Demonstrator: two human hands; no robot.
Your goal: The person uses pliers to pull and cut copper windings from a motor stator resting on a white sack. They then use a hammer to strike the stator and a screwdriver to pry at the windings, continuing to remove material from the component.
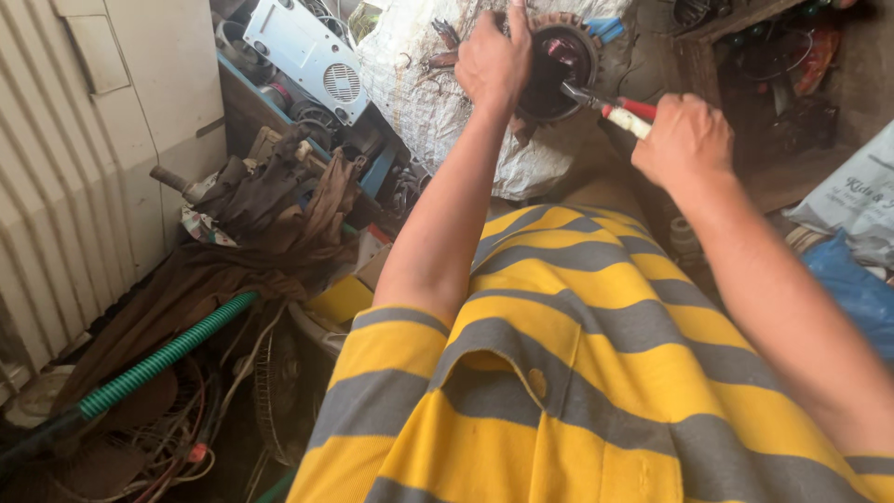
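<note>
While the left hand [494, 58] grips the rim of a round motor stator [557, 70] resting on a white woven sack [419, 93], the right hand [684, 140] closes around red-handled pliers [610, 107], whose tips reach into the dark copper windings. Much winding seems to remain inside. A pale printed bag [857, 200] lies far right above a blue one [852, 289].

White woven sack [424, 88] behind work area, crumpled. White vented metal casing [312, 54] upper left, tilted among scrap parts. Brown rags [265, 219] heaped over clutter. Green ribbed hose [163, 359] running diagonally lower left. Tangled wires [172, 456] beneath hose. Corrugated white panel [51, 214] along left edge. Blue plastic bag [852, 284] far right.
</note>
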